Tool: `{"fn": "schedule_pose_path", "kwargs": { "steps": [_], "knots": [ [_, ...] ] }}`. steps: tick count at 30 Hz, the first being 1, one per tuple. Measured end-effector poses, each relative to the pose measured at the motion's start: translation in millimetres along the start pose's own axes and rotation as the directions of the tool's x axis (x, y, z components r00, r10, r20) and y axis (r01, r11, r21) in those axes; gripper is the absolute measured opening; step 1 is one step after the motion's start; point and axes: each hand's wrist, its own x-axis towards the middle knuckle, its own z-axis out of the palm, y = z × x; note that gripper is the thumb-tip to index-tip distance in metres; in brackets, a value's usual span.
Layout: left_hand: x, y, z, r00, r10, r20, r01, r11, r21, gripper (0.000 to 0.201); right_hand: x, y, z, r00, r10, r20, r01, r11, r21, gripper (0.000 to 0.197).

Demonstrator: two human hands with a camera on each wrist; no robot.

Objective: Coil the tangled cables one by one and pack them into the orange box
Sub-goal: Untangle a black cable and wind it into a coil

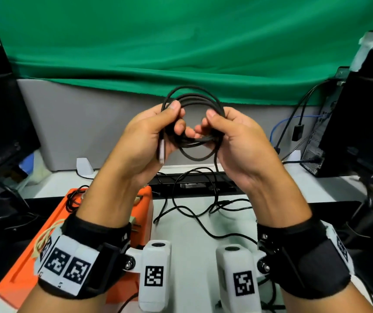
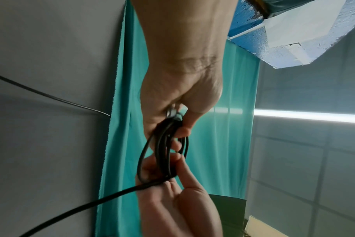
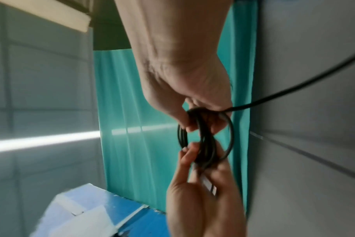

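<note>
Both hands are raised above the table and hold one black cable coil [image 1: 192,98] of several loops between them. My left hand [image 1: 176,117] grips the coil's left side, with a silver plug [image 1: 161,152] against the palm. My right hand [image 1: 206,123] pinches the right side, and the cable's tail [image 1: 216,168] hangs from it toward the table. The left wrist view shows the left hand [image 2: 178,128] curled round the coil [image 2: 164,152]. In the right wrist view the right hand [image 3: 195,123] grips the coil [image 3: 205,141]. The orange box [image 1: 23,256] lies open at lower left.
Loose black cables [image 1: 192,211] sprawl over the white table [image 1: 192,256] below my hands. A thin black cable [image 1: 75,197] lies in the box's far end. A black bar [image 1: 192,186] sits behind them. Dark monitors flank the table, and a computer tower [image 1: 327,132] stands at right.
</note>
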Motion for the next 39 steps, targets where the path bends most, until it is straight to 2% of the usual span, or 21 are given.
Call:
{"fn": "schedule_pose_path", "kwargs": {
  "steps": [3, 6, 7, 9, 11, 13, 18, 20, 22, 24, 26, 27, 28, 29, 30, 32, 33, 36, 39],
  "knots": [
    [-3, -3, 0, 0.995, -0.08, 0.057, 0.079, 0.997, 0.023, 0.02, -2, -1, 10, 0.997, -0.02, -0.074, 0.034, 0.981, 0.193, 0.018],
    [-6, -1, -3, 0.986, -0.129, 0.102, 0.12, 0.989, 0.086, 0.017, -5, -2, 12, 0.997, -0.032, -0.065, 0.045, 0.977, 0.21, 0.019],
    [-7, 1, -3, 0.986, -0.131, 0.103, 0.119, 0.986, 0.114, 0.017, -5, -2, 10, 0.998, -0.037, -0.043, 0.044, 0.986, 0.16, 0.019],
    [-7, 5, -6, 0.992, -0.099, 0.078, 0.082, 0.977, 0.198, 0.02, -4, -3, 4, 0.998, -0.068, -0.01, 0.068, 0.996, -0.066, 0.017],
    [-7, 9, -10, 0.998, -0.04, 0.054, 0.023, 0.957, 0.289, 0.026, -3, -3, -3, 0.996, -0.089, 0.014, 0.089, 0.947, -0.307, 0.019],
    [-6, 11, -13, 0.998, 0.009, 0.059, -0.028, 0.94, 0.341, 0.03, -4, -5, -7, 0.994, -0.101, 0.035, 0.106, 0.884, -0.455, 0.023],
    [-3, 17, -29, 0.993, 0.096, -0.062, -0.067, 0.929, 0.365, 0.029, -7, -9, -10, 0.994, -0.092, 0.062, 0.111, 0.81, -0.576, 0.023],
    [-3, 23, -39, 0.99, 0.106, -0.098, -0.063, 0.927, 0.37, 0.029, -6, -14, -15, 0.986, -0.166, 0.024, 0.141, 0.743, -0.654, 0.021],
    [-5, 28, -50, 0.993, 0.086, -0.077, -0.047, 0.911, 0.411, 0.03, -4, -16, -21, 0.963, -0.269, -0.022, 0.17, 0.668, -0.725, 0.019],
    [-8, 31, -57, 1.0, 0.012, 0.008, -0.014, 0.809, 0.588, 0.034, -1, -15, -25, 0.941, -0.329, -0.079, 0.17, 0.662, -0.73, 0.018],
    [-11, 30, -58, 0.989, -0.126, 0.079, 0.011, 0.595, 0.804, 0.026, 0, -12, -25, 0.93, -0.351, -0.104, 0.161, 0.647, -0.745, 0.018],
    [-11, 28, -57, 0.978, -0.189, 0.088, 0.024, 0.52, 0.854, 0.02, 0, -11, -25, 0.932, -0.352, -0.086, 0.164, 0.623, -0.765, 0.017],
    [-11, 26, -54, 0.973, -0.213, 0.085, 0.032, 0.491, 0.87, 0.032, -1, -10, -24, 0.937, -0.345, -0.054, 0.171, 0.588, -0.79, 0.015],
    [-10, 23, -51, 0.975, -0.199, 0.096, 0.024, 0.526, 0.85, 0.046, -1, -9, -23, 0.943, -0.332, -0.018, 0.174, 0.54, -0.823, 0.015],
    [-8, 20, -47, 0.982, -0.153, 0.111, 0.004, 0.603, 0.798, 0.051, -3, -8, -21, 0.949, -0.316, 0.016, 0.177, 0.49, -0.854, 0.016],
    [-6, 13, -31, 0.986, -0.082, 0.148, -0.031, 0.772, 0.634, 0.046, -4, -4, -17, 0.954, -0.291, 0.071, 0.193, 0.418, -0.888, 0.019],
    [-7, 8, -23, 0.987, -0.053, 0.153, -0.049, 0.806, 0.59, 0.052, -5, -3, -15, 0.952, -0.29, 0.092, 0.207, 0.396, -0.895, 0.02],
    [-5, -5, -9, 0.985, 0.027, 0.17, -0.121, 0.812, 0.571, 0.062, -7, 0, -9, 0.937, -0.325, 0.126, 0.238, 0.331, -0.913, 0.02],
    [-3, -13, 1, 0.972, 0.085, 0.219, -0.189, 0.839, 0.511, 0.046, -10, -2, -5, 0.939, -0.324, 0.114, 0.208, 0.272, -0.94, 0.011]
  ]
}}
